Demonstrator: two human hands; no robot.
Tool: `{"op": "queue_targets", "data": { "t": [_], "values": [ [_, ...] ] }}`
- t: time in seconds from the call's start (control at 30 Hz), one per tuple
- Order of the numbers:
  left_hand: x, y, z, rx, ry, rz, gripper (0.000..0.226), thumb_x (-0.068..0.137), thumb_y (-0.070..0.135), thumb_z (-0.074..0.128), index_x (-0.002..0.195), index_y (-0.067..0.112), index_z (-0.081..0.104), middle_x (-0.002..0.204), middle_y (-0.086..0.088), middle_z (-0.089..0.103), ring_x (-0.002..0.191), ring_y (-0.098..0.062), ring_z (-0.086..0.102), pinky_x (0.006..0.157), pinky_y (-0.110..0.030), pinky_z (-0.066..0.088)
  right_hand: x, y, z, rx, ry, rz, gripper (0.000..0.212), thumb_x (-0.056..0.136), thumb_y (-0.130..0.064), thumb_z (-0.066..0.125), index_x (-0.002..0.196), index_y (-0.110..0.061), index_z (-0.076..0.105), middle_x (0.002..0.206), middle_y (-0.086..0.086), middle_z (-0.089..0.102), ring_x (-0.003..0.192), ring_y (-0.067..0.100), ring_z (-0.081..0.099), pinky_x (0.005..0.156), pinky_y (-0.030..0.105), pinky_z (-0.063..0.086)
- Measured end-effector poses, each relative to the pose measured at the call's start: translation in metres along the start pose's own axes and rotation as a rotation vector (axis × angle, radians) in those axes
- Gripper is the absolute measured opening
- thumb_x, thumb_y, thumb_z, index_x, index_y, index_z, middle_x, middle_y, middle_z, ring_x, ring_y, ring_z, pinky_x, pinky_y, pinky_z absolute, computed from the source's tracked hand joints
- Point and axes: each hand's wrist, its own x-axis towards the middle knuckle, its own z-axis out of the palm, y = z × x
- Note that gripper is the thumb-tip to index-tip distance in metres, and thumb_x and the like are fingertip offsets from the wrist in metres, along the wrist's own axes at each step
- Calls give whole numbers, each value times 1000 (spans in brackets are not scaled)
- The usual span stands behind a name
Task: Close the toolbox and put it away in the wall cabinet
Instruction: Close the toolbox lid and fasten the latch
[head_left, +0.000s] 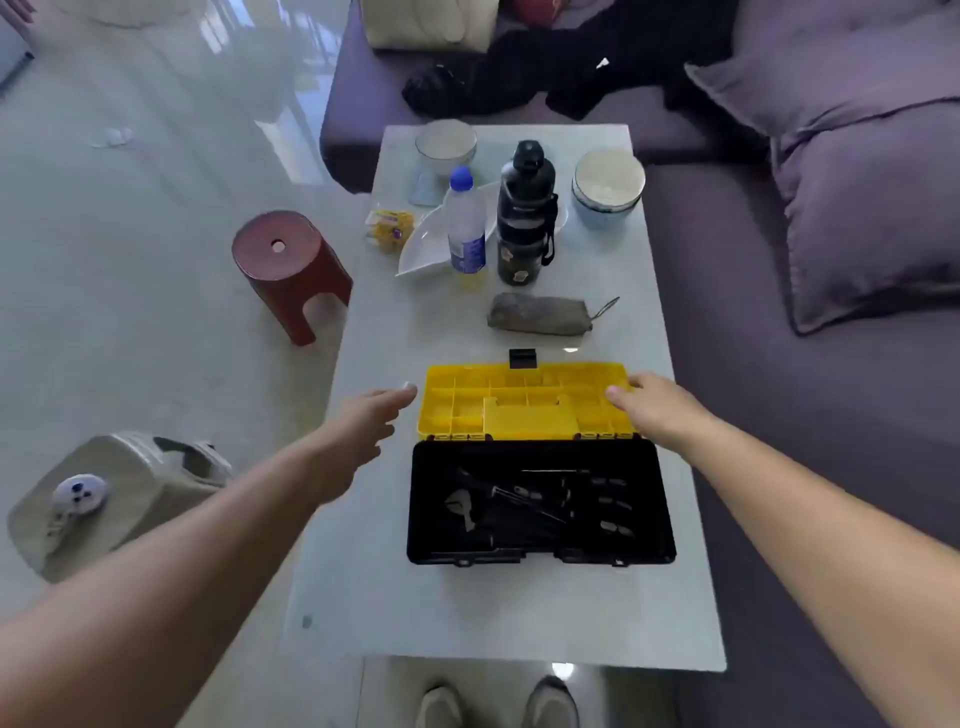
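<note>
The toolbox lies open on the pale table (363, 597). Its black base (540, 506) holds several dark tools, and its yellow lid (524, 402) is folded back flat behind it, inner compartments facing up, a black latch at its far edge. My left hand (371, 421) hovers just left of the lid, fingers apart, not touching it. My right hand (657, 410) is at the lid's right edge, fingertips against or just above its rim, holding nothing. No wall cabinet is in view.
Beyond the toolbox lie a grey pouch (540, 314), a black flask (524, 215), a clear bottle (466, 223), a white dish, two bowls and a yellow packet. A red stool (288, 265) stands left of the table; a purple sofa (831, 234) runs along the right and back.
</note>
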Motion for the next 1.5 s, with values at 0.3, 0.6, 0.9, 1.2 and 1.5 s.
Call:
{"op": "queue_targets", "data": {
  "t": [0.3,0.6,0.9,1.2,1.5],
  "values": [
    [71,-19,39,26,-63,-85,56,86,51,54,131,17,53,135,-5,57,127,-25,48,114,-46,24,60,27,35,259,70,122,68,89,-39,55,142,-6,29,144,16,41,127,34,40,85,36,32],
    [61,0,26,-188,-1,-79,70,89,52,48,145,15,31,147,-19,42,134,-35,41,115,-49,25,50,13,10,537,147,124,54,95,-35,46,141,-8,34,148,13,37,132,34,36,105,48,32],
    [15,21,2,-194,-33,-75,78,87,69,30,143,15,39,140,-27,47,129,-39,45,114,-49,27,-18,11,-25,718,128,44,80,84,-75,17,131,-21,52,126,5,59,115,23,53,105,48,32],
    [-42,-22,7,3,-104,-85,87,77,76,40,143,20,42,154,-2,35,140,-18,30,118,-44,13,-91,50,-4,454,64,-59,65,84,-51,60,134,-12,47,131,6,56,115,19,50,97,35,36],
    [-60,-101,50,42,-149,1,83,86,32,66,152,19,16,157,-3,26,135,-22,37,111,-40,30,-117,102,62,187,-174,-41,113,72,-59,70,148,-31,-8,159,-8,4,142,20,19,110,43,26]
  ]
}}
